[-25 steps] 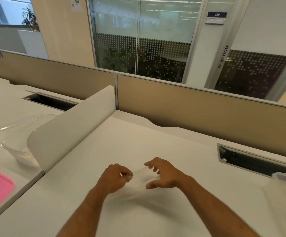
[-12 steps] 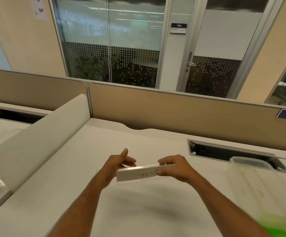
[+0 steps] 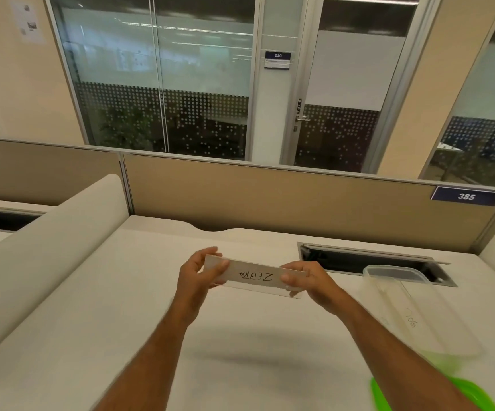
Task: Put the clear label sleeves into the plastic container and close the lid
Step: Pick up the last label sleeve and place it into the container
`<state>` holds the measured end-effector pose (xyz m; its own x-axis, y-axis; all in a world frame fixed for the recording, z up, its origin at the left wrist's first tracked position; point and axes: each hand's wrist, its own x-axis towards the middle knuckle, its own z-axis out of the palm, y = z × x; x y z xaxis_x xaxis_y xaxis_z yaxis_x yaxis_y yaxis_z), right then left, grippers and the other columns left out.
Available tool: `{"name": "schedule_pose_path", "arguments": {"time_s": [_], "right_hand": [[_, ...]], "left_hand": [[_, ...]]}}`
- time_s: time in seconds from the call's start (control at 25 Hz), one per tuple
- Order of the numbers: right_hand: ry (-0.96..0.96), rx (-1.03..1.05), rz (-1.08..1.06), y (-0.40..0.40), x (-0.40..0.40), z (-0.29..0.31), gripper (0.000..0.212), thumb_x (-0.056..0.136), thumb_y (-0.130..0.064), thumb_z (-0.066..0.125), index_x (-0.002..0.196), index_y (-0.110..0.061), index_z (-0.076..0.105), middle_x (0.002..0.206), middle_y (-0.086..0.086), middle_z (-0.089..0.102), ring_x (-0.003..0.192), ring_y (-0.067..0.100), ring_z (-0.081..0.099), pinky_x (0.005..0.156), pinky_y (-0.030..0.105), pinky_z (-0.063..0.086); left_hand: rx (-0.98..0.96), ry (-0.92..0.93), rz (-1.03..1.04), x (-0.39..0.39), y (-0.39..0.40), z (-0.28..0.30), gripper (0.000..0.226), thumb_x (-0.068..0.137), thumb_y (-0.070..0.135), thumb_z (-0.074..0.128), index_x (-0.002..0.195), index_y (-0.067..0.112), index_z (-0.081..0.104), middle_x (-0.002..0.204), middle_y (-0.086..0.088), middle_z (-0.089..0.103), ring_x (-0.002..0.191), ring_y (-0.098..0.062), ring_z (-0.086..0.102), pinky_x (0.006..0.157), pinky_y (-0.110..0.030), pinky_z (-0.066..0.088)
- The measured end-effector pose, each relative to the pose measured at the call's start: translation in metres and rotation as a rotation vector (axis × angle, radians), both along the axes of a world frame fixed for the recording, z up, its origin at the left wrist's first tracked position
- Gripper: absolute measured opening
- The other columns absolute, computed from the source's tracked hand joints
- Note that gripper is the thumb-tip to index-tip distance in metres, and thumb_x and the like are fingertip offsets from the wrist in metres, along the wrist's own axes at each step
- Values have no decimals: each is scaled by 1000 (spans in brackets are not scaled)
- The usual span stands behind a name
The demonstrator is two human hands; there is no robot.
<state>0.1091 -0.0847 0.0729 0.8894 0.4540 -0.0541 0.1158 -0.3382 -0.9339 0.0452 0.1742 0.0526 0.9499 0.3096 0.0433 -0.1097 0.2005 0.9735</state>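
I hold a clear label sleeve [image 3: 255,275] with a white handwritten card inside, lifted above the white desk [image 3: 122,321]. My left hand [image 3: 197,275] pinches its left end and my right hand [image 3: 304,280] pinches its right end. To the right stands the clear plastic container [image 3: 418,312], open, with at least one sleeve lying inside. A bright green lid [image 3: 459,394] lies at the lower right, partly hidden by my right forearm.
A curved white divider [image 3: 47,247] borders the desk on the left. A cable slot [image 3: 367,261] is cut into the desk behind the container. A tan partition [image 3: 270,200] closes the back, with a sign reading 385 [image 3: 466,196].
The view swung right, away from the left desk. Both hands picked the sleeve up off the desk and raised it a little further, held by its ends; the container and green lid came into sight.
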Motion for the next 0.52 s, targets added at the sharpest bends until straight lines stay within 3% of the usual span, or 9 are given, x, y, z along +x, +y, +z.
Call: {"name": "schedule_pose_path", "arguments": {"time_s": [0.08, 0.2, 0.32, 0.52], "right_hand": [[65, -1, 9, -2, -1, -3, 76, 63, -49, 75, 125, -7, 61, 111, 13, 71, 100, 26, 65, 82, 33, 56], [144, -37, 16, 1, -7, -11, 81, 68, -38, 76, 139, -13, 45, 117, 13, 66, 106, 30, 65, 90, 37, 55], [198, -26, 23, 10, -16, -14, 81, 71, -41, 78, 139, -25, 39, 122, 11, 62, 109, 30, 63, 91, 41, 56], [141, 88, 22, 35, -29, -18, 73, 78, -31, 80, 137, -30, 37, 133, -1, 53, 118, 27, 57, 93, 48, 55]], "left_hand": [[-78, 9, 54, 4, -13, 5, 83, 69, 20, 87, 140, 21, 42, 122, -6, 62, 104, -28, 68, 76, -32, 61], [-123, 36, 35, 7, -35, 12, 108, 59, 24, 89, 147, 27, 26, 124, -10, 59, 108, -27, 65, 85, -36, 57], [-129, 72, 16, 6, -58, 16, 102, 67, 16, 88, 146, 26, 24, 125, -13, 60, 109, -26, 63, 82, -33, 56], [134, 154, -102, 0, -91, 15, 76, 71, 24, 87, 135, 25, 46, 133, -3, 58, 118, -31, 57, 94, -51, 55]]}}
